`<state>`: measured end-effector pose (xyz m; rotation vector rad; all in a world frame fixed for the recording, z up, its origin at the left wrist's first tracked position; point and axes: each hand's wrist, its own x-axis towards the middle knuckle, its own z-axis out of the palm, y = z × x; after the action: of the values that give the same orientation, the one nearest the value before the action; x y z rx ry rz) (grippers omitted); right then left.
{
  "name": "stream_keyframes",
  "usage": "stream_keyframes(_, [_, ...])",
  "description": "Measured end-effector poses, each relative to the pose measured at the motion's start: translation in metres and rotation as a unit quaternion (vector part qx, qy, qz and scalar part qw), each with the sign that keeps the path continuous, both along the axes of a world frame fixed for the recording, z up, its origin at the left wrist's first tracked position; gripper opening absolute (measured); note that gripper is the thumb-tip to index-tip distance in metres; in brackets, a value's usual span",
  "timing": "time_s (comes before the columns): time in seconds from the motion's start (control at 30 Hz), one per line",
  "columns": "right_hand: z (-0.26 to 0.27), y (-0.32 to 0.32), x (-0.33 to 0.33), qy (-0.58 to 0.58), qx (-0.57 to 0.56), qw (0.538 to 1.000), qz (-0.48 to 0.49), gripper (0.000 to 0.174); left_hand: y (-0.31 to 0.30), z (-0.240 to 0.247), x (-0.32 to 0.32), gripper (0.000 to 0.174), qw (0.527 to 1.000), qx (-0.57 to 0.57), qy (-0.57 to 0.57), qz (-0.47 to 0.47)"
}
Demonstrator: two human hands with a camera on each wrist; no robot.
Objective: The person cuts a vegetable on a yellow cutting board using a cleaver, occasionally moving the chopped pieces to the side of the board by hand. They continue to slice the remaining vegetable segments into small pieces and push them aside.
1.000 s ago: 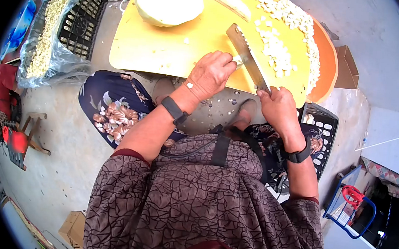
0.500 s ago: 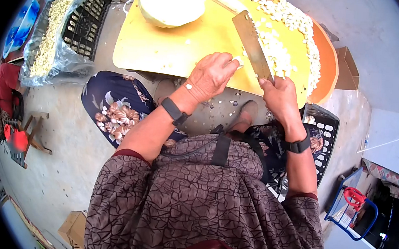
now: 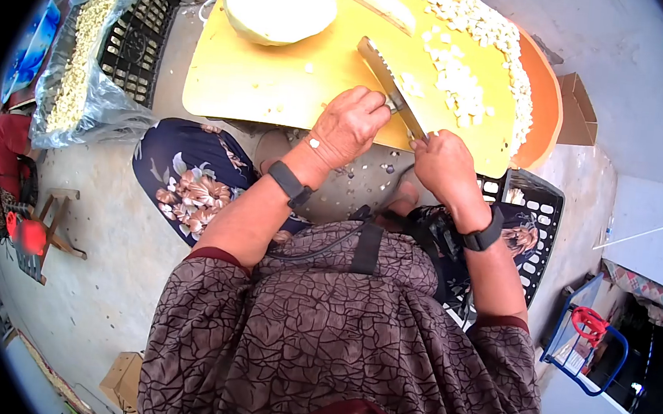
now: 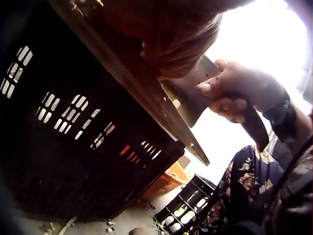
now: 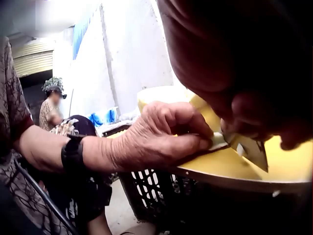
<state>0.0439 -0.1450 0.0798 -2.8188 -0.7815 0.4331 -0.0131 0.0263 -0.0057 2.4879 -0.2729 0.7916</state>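
At the far left, a clear plastic bag (image 3: 132, 103) is holding small pale cut pieces (image 3: 83, 59) beside a black crate (image 3: 135, 40). Next, a large pale rounded chunk (image 3: 278, 4) is resting on the upper left of a yellow board (image 3: 231, 88). Near the board's front edge, the left hand (image 3: 346, 128) is pinching a small pale strip (image 5: 218, 140) between thumb and fingers. Just beside the strip, a broad knife blade (image 3: 388, 78) is slanting up and leftward from the right hand (image 3: 444, 166), which is gripping the knife's dark handle (image 4: 254, 128). Farther right, loose white bits (image 3: 463, 96) are lying scattered on the board, and an orange basin (image 3: 547, 107) is showing past its right edge.
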Motion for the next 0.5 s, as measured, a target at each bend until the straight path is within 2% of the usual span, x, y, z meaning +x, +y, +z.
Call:
stream_keyframes(0.13, [-0.009,0.009,0.012,-0.033,0.071,0.996,-0.034,0.031,0.001,0.004,-0.002,0.017,1.0,-0.025,-0.002,0.0])
stream_keyframes(0.23, [0.004,0.003,0.014,0.039,0.102,0.99,-0.094,0.033,0.002,0.01,-0.005,0.017,0.999,-0.049,-0.01,0.019])
stream_keyframes(0.27, [0.006,-0.004,0.008,-0.046,0.119,0.991,-0.044,0.034,0.002,0.011,-0.007,0.017,0.998,-0.058,-0.012,0.026])
stream_keyframes(0.37, [0.032,-0.008,-0.002,0.055,0.073,0.993,-0.074,0.035,0.005,0.01,-0.01,0.018,1.0,-0.008,0.021,0.019])
stream_keyframes(0.5, [0.041,-0.009,-0.015,0.077,0.04,0.995,-0.057,0.033,0.005,0.005,-0.008,0.017,1.0,-0.011,0.006,0.01])
